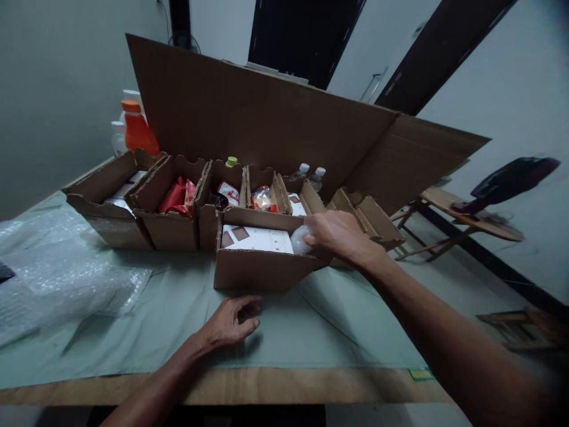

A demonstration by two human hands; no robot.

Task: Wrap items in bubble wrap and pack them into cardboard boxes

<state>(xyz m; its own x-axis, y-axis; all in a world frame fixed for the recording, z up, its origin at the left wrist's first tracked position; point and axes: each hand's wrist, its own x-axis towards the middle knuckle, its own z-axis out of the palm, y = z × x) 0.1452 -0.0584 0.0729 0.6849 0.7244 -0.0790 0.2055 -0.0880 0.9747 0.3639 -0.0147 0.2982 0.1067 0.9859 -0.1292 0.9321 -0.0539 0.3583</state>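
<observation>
In front of me an open cardboard box [262,270] stands on the green cloth. A white packet with brown squares [260,239] lies inside it. My right hand [335,231] is at the box's right end, its fingers curled round a rounded, translucent plastic-looking thing [301,239] beside the white packet. Part of that thing is hidden by the hand, and its kind cannot be made out. Just before the box's front wall, my left hand [233,320] hovers over or rests on the cloth, fingers loosely bent and apart, holding nothing.
Behind stands a row of cardboard bins [175,228] with red packets [178,196] and other goods. An orange bottle [137,130] and clear bottles [317,178] stand behind them, near a tall cardboard panel [258,112]. Bubble wrap [75,279] covers the table's left side.
</observation>
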